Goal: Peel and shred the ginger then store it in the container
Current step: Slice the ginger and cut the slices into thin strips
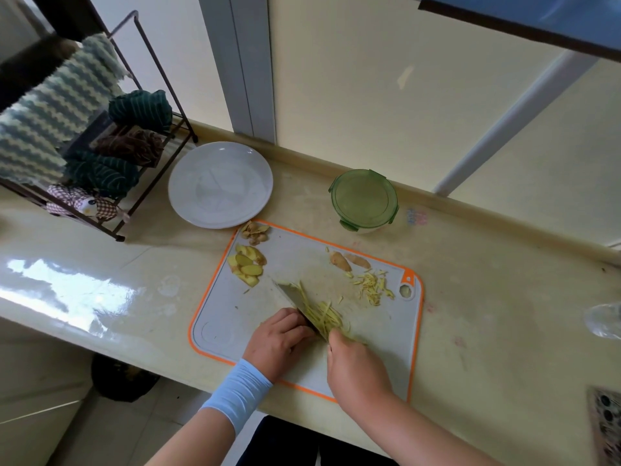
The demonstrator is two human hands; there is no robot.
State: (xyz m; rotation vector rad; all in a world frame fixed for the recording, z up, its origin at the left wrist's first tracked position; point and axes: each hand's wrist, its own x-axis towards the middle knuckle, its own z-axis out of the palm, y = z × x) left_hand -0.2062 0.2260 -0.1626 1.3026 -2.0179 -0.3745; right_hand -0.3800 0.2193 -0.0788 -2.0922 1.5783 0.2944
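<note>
A grey cutting board (pixel 235 317) with an orange rim lies on the counter. My left hand (pixel 279 338), with a blue wristband, grips the handle of a knife (pixel 288 292) whose blade points up and left. Long ginger shreds (pixel 322 312) lie along the blade. The fingertips of my right hand (pixel 356 368) touch the near end of those shreds. Ginger slices (pixel 247 265) and peels (pixel 255 230) sit at the board's far left. A small shred pile (pixel 371 285) and two ginger pieces (pixel 339 260) lie at its far right. The round container (pixel 364 200) stands behind, its green lid on.
A white plate (pixel 220 185) sits behind the board on the left. A wire rack (pixel 151 183) with cloths stands at the far left. A clear glass (pixel 605 319) is at the right edge. The counter's front edge runs just below the board.
</note>
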